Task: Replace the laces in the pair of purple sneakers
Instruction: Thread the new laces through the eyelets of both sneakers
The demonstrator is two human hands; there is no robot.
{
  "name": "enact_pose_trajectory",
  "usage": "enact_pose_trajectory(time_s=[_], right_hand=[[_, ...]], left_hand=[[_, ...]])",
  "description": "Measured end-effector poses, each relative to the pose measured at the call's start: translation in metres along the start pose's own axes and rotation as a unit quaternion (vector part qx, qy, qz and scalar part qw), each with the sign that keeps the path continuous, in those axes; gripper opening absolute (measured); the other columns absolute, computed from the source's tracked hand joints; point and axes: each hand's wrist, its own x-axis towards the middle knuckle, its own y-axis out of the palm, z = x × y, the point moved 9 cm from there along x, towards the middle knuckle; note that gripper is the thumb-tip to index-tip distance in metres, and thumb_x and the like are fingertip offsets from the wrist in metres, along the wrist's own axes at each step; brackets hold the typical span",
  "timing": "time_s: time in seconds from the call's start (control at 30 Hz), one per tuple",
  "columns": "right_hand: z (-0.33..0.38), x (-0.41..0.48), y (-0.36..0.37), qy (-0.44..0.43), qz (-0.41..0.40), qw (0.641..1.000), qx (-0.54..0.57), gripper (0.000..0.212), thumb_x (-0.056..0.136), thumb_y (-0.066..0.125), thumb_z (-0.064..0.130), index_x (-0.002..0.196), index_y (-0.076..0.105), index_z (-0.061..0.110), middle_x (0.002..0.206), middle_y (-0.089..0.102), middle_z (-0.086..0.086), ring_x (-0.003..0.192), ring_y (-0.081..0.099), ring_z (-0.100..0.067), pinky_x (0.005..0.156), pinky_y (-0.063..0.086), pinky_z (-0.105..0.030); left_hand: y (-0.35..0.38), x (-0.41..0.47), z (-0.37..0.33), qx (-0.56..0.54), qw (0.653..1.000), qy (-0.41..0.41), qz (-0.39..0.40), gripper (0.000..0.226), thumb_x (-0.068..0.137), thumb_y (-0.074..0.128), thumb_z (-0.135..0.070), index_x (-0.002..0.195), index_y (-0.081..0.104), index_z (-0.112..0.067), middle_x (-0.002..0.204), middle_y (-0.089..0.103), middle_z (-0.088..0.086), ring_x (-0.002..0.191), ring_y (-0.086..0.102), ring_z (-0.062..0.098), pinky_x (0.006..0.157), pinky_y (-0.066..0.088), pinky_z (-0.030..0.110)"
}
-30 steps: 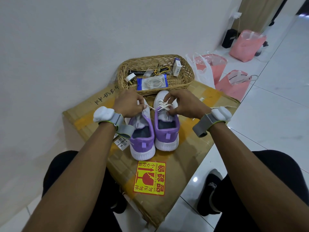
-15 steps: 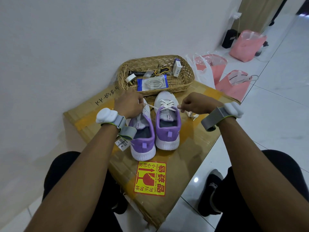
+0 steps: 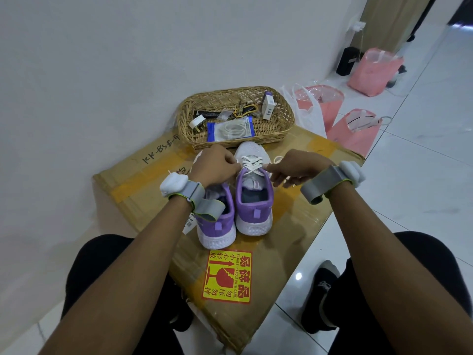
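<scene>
Two purple sneakers stand side by side on a cardboard box [image 3: 143,185], heels toward me. The right sneaker [image 3: 254,198] has a white lace [image 3: 252,163] crossed over its pale toe part. My left hand [image 3: 216,166] pinches the lace's left end beside the eyelets. My right hand [image 3: 294,169] pinches the other end on the right side. The left sneaker [image 3: 217,224] is partly hidden under my left wrist, so its lacing cannot be seen. Both wrists wear grey straps with white pods.
A wicker basket [image 3: 284,116] with a packet of laces [image 3: 230,129] and small items sits behind the shoes against the white wall. Pink bags [image 3: 358,131] stand on the tiled floor at right. A yellow fragile sticker [image 3: 227,276] marks the box near me.
My right hand swung out to the right with the lace end, then came back in toward the shoe. My left hand stayed by the eyelets and edged slightly right.
</scene>
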Motion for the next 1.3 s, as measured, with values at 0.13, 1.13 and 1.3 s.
enact_pose_trajectory(time_s=[0.13,1.13,1.3], right_hand=[[0.011,0.004,-0.026,-0.089,-0.108,0.984,0.108,0.027,0.091,0.067,0.026,0.091,0.074,0.0,0.07,0.066,-0.008,0.058,0.051,-0.018,0.05,0.04,-0.023],[0.045,-0.013,-0.04,-0.283,-0.319,0.904,-0.015,0.034,0.1,0.048,0.042,0.078,0.061,0.019,0.06,0.06,-0.001,0.055,0.05,-0.015,0.056,0.037,-0.032],[0.038,-0.002,-0.026,-0.196,-0.113,0.965,0.136,0.048,0.1,0.052,0.03,0.056,0.049,0.012,0.046,0.041,0.003,0.043,0.031,-0.014,0.05,0.029,-0.026]], left_hand=[[-0.004,0.002,-0.004,-0.108,0.993,-0.015,-0.054,0.008,0.084,0.072,-0.019,0.082,0.078,-0.013,0.093,0.077,0.001,0.09,0.071,0.018,0.086,0.056,0.033],[-0.006,-0.006,-0.04,-0.125,0.983,0.135,0.002,0.015,0.09,0.064,-0.012,0.099,0.06,-0.022,0.076,0.067,0.003,0.066,0.06,0.015,0.067,0.048,0.031],[-0.008,-0.008,-0.038,-0.031,0.985,0.16,-0.05,0.034,0.084,0.057,0.002,0.081,0.079,-0.024,0.095,0.061,0.0,0.094,0.059,0.021,0.083,0.051,0.036]])
